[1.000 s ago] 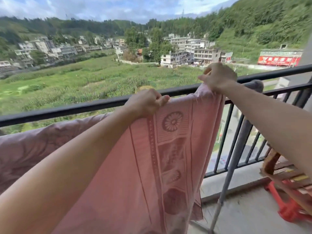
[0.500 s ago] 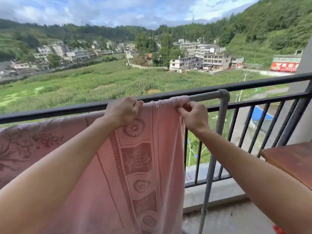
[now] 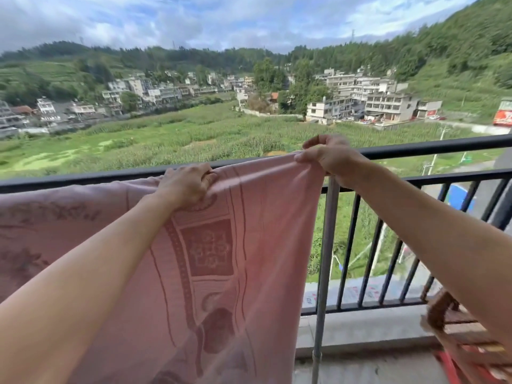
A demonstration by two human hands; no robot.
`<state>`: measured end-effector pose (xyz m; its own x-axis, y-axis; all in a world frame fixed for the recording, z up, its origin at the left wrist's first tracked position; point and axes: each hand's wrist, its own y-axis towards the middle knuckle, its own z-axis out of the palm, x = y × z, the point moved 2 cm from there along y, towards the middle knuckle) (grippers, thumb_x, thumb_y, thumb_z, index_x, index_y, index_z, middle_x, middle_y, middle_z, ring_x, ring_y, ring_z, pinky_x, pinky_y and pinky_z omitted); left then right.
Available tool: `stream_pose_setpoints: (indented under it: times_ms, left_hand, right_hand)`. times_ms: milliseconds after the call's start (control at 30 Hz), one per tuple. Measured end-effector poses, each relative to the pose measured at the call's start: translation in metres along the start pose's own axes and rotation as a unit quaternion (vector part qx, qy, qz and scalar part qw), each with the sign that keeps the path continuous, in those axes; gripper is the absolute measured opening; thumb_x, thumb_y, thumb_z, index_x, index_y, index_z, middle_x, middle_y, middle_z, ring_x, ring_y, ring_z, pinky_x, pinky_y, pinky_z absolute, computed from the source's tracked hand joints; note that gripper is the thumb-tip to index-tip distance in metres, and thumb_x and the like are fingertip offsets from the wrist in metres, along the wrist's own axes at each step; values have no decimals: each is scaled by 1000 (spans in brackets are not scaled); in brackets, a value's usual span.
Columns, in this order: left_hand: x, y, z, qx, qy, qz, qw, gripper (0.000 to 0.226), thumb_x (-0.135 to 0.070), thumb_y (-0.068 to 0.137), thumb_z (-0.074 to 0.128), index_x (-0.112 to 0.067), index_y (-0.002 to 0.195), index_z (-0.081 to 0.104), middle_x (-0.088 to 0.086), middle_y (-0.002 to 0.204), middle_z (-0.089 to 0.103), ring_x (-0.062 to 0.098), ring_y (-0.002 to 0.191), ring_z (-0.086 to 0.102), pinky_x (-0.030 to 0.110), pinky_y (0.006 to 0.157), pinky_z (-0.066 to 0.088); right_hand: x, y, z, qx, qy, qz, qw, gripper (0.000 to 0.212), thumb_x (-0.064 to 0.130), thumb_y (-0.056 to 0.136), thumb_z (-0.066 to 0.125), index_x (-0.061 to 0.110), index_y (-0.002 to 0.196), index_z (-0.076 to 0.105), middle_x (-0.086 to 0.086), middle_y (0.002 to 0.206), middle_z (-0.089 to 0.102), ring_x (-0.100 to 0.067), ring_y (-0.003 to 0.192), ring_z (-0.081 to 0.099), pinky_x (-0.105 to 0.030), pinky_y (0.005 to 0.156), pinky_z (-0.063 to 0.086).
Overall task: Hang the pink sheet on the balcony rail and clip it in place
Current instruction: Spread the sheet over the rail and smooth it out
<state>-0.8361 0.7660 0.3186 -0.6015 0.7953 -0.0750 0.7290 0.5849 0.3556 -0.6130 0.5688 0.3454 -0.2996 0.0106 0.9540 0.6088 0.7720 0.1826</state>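
Observation:
The pink sheet (image 3: 266, 245), woven with darker flower and knot patterns, hangs down from its top edge in front of the black balcony rail (image 3: 432, 146). My left hand (image 3: 185, 185) grips the top edge near the middle. My right hand (image 3: 328, 157) pinches the sheet's right corner and holds it taut at the top of a grey metal pole (image 3: 327, 245) just inside the rail. The horizontal bar under the sheet is hidden by the cloth. No clip is visible.
The black railing bars (image 3: 371, 253) run across to the right, with a concrete ledge (image 3: 365, 328) below them. A wooden piece and a red plastic item (image 3: 465, 345) sit at the lower right. Fields and buildings lie beyond the rail.
My right hand has pulled the sheet's corner to the right, out to the pole's top, stretching the top edge taut. My left hand keeps its grip.

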Motion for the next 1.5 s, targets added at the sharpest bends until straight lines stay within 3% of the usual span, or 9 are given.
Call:
stream_pose_setpoints:
  times_ms: [233, 400, 500, 600, 800, 1033, 1167, 1300, 1500]
  left_hand:
    - [32, 21, 7, -9, -4, -9, 1000, 28, -44, 100, 41, -26, 107, 61, 7, 108, 67, 28, 92, 59, 40, 79, 43]
    - [24, 49, 7, -81, -77, 28, 993, 33, -34, 100, 44, -17, 124, 59, 12, 120, 62, 32, 99, 61, 45, 85, 49]
    - [23, 62, 10, -110, -88, 38, 989, 39, -37, 99, 45, -19, 133, 50, 12, 126, 57, 32, 105, 58, 50, 91, 45]
    - [42, 73, 25, -34, -28, 41, 998, 37, -42, 99, 44, -20, 128, 51, 10, 124, 59, 31, 106, 57, 46, 90, 41]
    - [65, 88, 40, -51, 1, 64, 997, 32, -49, 96, 45, -22, 110, 55, 3, 102, 64, 25, 88, 55, 37, 75, 34]
    - [74, 111, 50, -94, -97, 85, 987, 36, -47, 96, 50, -28, 125, 60, 5, 114, 70, 30, 103, 63, 39, 78, 46]
    - [72, 118, 55, -100, -118, 91, 984, 36, -45, 92, 59, -29, 124, 63, 5, 119, 68, 30, 106, 63, 46, 86, 51]
    - [81, 119, 49, -162, -194, 49, 966, 23, -26, 86, 71, -14, 106, 75, 5, 102, 72, 19, 93, 66, 29, 82, 51]
    - [120, 119, 31, -199, -160, -35, 966, 13, -13, 88, 66, -4, 94, 73, 8, 91, 70, 17, 84, 61, 28, 79, 49]
  right_hand:
    - [-37, 12, -10, 91, 41, 178, 979, 41, 39, 73, 77, 11, 102, 73, -9, 89, 73, -24, 76, 70, -50, 82, 58]
    - [-15, 62, -7, -137, 99, 94, 981, 28, 27, 75, 82, 7, 85, 65, -4, 86, 64, -21, 77, 63, -35, 68, 56]
    - [-26, 93, -7, -184, -15, 85, 979, 18, 13, 77, 80, 8, 86, 64, -3, 87, 63, -21, 81, 64, -32, 72, 57]
    - [-58, 110, 4, -159, -68, 166, 971, 13, 7, 82, 73, 5, 95, 72, -4, 87, 70, -21, 78, 67, -34, 63, 57]
    - [-51, 135, 8, -146, 172, 112, 968, 10, 8, 93, 57, 11, 94, 67, -3, 75, 58, -14, 63, 57, -28, 61, 54]
    - [-72, 149, 32, -39, -158, 37, 986, 21, -13, 85, 56, -9, 100, 70, -27, 98, 69, -26, 85, 66, -42, 82, 59]
    - [-80, 165, 51, 15, -168, 6, 986, 13, 8, 85, 71, -2, 94, 73, -17, 87, 70, -20, 79, 63, -36, 78, 57]
    - [-72, 187, 59, 59, -105, 21, 993, 23, 11, 86, 68, -6, 101, 66, -8, 84, 67, -17, 74, 64, -31, 76, 57]
    - [-37, 220, 106, 95, -72, -66, 991, 11, 22, 93, 61, 14, 91, 67, -8, 109, 67, -20, 103, 61, -36, 85, 53]
